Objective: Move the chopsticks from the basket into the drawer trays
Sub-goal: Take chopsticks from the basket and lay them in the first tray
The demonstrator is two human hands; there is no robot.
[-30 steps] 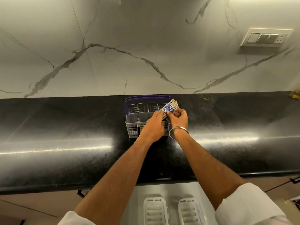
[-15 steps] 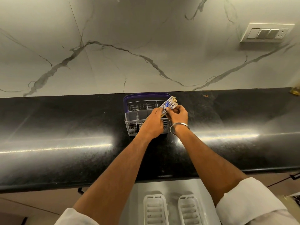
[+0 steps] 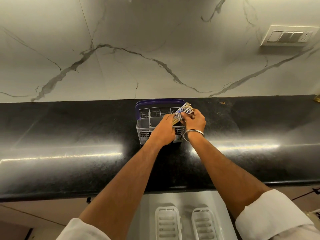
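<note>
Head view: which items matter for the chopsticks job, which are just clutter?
In the job:
chopsticks, gripped by both hands, left, right
basket
two drawer trays, left, right

Lying about:
switch plate on the wall
bangle on the right wrist
brass item at the far right edge, cut off

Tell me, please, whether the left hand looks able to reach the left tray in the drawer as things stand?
Probably yes: the left tray lies uncovered below the counter edge, though the left hand is now busy gripping the chopsticks.
</note>
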